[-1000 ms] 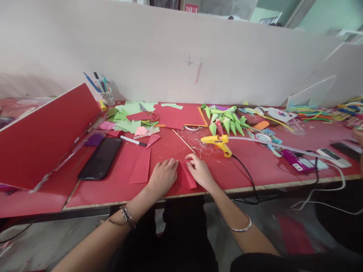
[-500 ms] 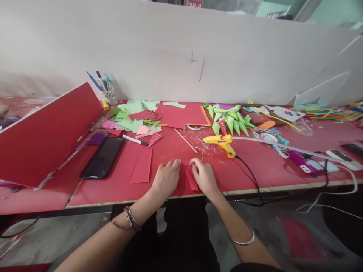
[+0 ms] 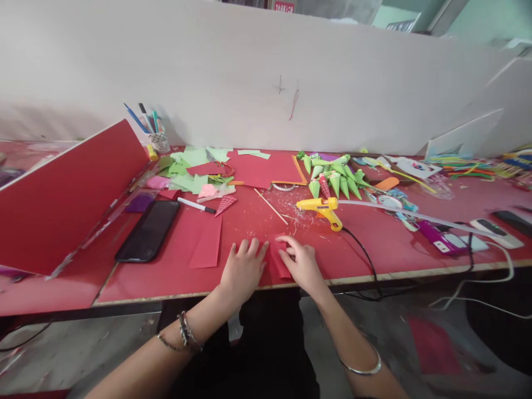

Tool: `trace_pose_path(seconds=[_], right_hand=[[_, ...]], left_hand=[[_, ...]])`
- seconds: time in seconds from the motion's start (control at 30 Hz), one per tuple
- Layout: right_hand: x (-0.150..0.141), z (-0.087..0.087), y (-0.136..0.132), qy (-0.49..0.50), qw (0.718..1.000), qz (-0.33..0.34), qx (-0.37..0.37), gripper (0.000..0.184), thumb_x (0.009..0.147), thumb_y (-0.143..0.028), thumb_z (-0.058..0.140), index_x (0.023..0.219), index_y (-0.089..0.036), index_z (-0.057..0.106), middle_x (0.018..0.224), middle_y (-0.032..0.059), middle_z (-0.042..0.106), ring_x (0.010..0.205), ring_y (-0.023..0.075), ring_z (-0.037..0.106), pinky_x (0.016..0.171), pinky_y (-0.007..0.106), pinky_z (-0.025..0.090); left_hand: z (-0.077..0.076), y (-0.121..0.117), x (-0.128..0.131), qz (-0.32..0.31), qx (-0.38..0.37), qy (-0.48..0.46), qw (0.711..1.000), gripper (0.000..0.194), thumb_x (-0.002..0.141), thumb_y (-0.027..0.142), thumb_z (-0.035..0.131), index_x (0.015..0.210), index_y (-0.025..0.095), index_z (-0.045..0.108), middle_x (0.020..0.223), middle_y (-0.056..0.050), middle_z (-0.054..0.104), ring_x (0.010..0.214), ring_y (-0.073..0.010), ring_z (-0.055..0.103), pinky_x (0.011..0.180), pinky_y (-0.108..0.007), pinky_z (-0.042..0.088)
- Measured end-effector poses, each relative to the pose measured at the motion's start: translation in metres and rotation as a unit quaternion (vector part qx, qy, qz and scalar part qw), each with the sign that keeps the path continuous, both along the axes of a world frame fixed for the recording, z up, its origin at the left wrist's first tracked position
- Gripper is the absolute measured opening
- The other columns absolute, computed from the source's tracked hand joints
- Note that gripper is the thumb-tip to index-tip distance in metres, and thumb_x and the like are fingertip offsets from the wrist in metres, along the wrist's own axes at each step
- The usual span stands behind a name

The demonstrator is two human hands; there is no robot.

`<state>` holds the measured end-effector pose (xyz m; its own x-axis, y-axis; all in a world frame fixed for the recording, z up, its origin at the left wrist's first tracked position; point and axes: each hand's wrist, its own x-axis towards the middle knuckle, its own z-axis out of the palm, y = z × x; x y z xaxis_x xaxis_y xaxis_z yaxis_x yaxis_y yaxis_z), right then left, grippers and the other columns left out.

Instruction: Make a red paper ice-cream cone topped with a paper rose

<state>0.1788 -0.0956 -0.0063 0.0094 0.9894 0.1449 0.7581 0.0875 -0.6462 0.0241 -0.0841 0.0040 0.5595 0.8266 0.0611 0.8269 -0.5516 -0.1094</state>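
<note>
At far left a red board (image 3: pixel 75 199) leans up at a slant, with a cup (image 3: pixel 158 143) of pens behind its right end. Next comes a phone (image 3: pixel 147 230), lying flat on the red table (image 3: pixel 353 249), then a pen (image 3: pixel 196 205) beside a small checked cone (image 3: pixel 225 205). In front of these, a loose red slip (image 3: pixel 206 244) lies flat, just left of the left hand.

The left hand (image 3: pixel 243 267) is open, palm down, fingers spread and pointing away from the body, its fingertips beside the left side of the folded paper (image 3: pixel 280 261). This red paper lies between the two hands, close to the table's front edge. Its visible fold runs mostly front to back, the near end slanting a little to the right.

The right hand (image 3: pixel 303 266) is the nearer one: it comes in from the right, with its bent forefinger and thumb over the paper's right side and upper part. Whether they pinch it or only press on it, I cannot tell.

Beyond the hands lies a thin stick (image 3: pixel 271 206), pointing obliquely toward the right hand. Further right are a yellow glue gun (image 3: pixel 320 208), nozzle facing left, and green cones (image 3: pixel 334 180) heaped behind it.
</note>
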Motion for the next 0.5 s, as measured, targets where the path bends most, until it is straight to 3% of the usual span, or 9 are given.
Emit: trace_pose_path(seconds=[0.1,0.37,0.5], right_hand=[[0.001,-0.003,-0.002,-0.021,1.0,-0.012,-0.001,0.02,0.08,-0.024,0.043,0.095,-0.021,0.056,0.057,-0.0023,0.061,0.057,0.015,0.057,0.079,0.034,0.033],[0.009,-0.003,-0.01,-0.022,0.999,-0.024,0.009,0.017,0.08,-0.021,0.041,0.083,-0.02,0.058,0.049,-0.0032,0.053,0.047,0.0129,0.047,0.064,0.025,0.036],[0.009,-0.003,-0.015,-0.021,0.999,-0.04,0.013,0.016,0.077,-0.029,0.047,0.084,-0.021,0.059,0.048,-0.0045,0.049,0.049,0.0127,0.048,0.072,0.029,0.037]], left_hand=[[0.0,0.0,0.0,0.0,0.002,-0.004,1.0,0.043,0.085,0.028,0.042,0.127,0.023,0.039,0.115,-0.011,0.049,0.097,-0.0256,0.047,0.082,-0.042,0.041],[0.001,0.0,0.0,-0.001,0.0,0.003,1.0,0.043,0.086,0.028,0.04,0.128,0.023,0.038,0.114,-0.01,0.05,0.096,-0.0257,0.047,0.08,-0.04,0.042],[0.0,0.0,-0.001,-0.003,-0.001,0.007,1.0,0.043,0.086,0.028,0.039,0.129,0.023,0.037,0.114,-0.01,0.05,0.095,-0.0255,0.047,0.079,-0.04,0.042]])
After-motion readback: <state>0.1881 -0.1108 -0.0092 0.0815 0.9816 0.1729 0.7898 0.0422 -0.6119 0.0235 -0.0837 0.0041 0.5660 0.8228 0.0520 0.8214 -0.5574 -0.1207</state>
